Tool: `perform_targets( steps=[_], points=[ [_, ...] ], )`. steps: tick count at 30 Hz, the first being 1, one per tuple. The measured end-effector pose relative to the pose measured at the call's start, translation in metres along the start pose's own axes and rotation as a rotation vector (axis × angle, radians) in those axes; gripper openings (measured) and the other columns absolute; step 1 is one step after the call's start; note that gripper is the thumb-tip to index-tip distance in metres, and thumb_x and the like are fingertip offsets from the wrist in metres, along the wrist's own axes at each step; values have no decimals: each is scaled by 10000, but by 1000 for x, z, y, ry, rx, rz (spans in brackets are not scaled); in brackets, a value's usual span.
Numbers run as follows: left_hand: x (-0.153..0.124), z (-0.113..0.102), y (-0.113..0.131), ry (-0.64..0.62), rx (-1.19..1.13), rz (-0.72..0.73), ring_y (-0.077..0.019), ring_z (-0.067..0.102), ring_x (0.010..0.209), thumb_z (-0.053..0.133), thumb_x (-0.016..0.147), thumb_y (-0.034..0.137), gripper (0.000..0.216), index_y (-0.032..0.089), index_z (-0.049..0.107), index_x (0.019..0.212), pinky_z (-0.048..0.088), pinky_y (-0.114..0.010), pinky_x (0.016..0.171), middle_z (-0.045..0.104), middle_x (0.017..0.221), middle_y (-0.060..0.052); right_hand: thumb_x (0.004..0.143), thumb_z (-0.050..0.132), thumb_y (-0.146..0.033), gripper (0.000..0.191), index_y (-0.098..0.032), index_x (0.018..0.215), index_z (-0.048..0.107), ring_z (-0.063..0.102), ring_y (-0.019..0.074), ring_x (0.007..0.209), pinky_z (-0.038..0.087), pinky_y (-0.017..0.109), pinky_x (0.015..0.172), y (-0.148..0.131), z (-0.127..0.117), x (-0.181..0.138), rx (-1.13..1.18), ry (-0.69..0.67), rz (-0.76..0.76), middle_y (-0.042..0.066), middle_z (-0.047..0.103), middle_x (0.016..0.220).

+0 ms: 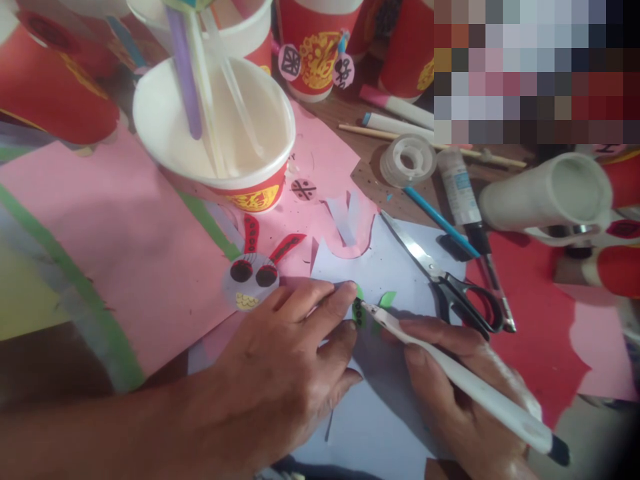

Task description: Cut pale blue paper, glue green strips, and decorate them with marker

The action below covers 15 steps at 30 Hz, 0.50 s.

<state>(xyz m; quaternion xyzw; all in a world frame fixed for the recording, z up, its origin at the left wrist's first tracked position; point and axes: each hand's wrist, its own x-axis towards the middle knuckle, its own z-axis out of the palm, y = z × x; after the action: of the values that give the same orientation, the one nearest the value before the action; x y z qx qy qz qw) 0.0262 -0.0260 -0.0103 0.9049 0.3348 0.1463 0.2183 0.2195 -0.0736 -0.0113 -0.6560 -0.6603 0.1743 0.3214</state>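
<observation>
My left hand (290,360) lies on a pale lilac sheet (380,413), with its fingertips pressed on a small green paper cut-out (358,311) marked with black dots. My right hand (465,400) is closed around a white marker (465,383), and the marker's tip touches that green piece. A round grey paper face (250,280) with black eyes, a yellow mouth and two red ears lies on pink paper (125,253) just left of my left hand.
Black-handled scissors (450,287) lie right of the green piece. A red-and-white paper cup (220,133) with sticks stands behind, among more red cups (315,47). Tape roll (407,160), glue tube (457,187), blue pencil (440,221), a white tube (550,193) and red paper (530,333) lie right.
</observation>
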Motion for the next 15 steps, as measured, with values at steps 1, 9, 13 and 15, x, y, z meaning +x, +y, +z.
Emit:
perform_targets(
  steps=[1, 9, 13, 15],
  points=[
    [0, 0, 0, 2, 0, -1, -268, 502, 1078, 511, 896, 279, 226, 128, 657, 979, 465, -429, 830, 559, 1263, -109, 846, 577, -223, 82, -270, 891, 628, 703, 129, 703, 572, 219, 681, 0, 0, 0, -17, 4, 5, -46, 734, 793],
    [1, -1, 0, -23, -3, -4, -281, 497, 1081, 523, 891, 278, 225, 127, 656, 992, 468, -460, 837, 557, 1265, -105, 838, 592, -249, 57, -253, 872, 638, 704, 132, 674, 573, 215, 661, -1, 0, -1, -63, 20, 21, -35, 740, 778],
    [1, -2, 0, -30, -4, 5, -277, 493, 1085, 515, 900, 276, 235, 119, 654, 1007, 472, -449, 846, 555, 1262, -107, 848, 581, -218, 48, -230, 854, 627, 700, 118, 674, 563, 190, 648, 0, 0, -2, -77, 37, -14, -31, 730, 771],
    [1, -3, 0, -37, -1, 8, -276, 490, 1087, 507, 905, 276, 239, 116, 653, 1008, 471, -448, 853, 551, 1264, -110, 846, 578, -203, 48, -223, 847, 622, 700, 119, 667, 561, 193, 639, -1, 0, -1, -71, 37, -21, -30, 728, 763]
  ],
)
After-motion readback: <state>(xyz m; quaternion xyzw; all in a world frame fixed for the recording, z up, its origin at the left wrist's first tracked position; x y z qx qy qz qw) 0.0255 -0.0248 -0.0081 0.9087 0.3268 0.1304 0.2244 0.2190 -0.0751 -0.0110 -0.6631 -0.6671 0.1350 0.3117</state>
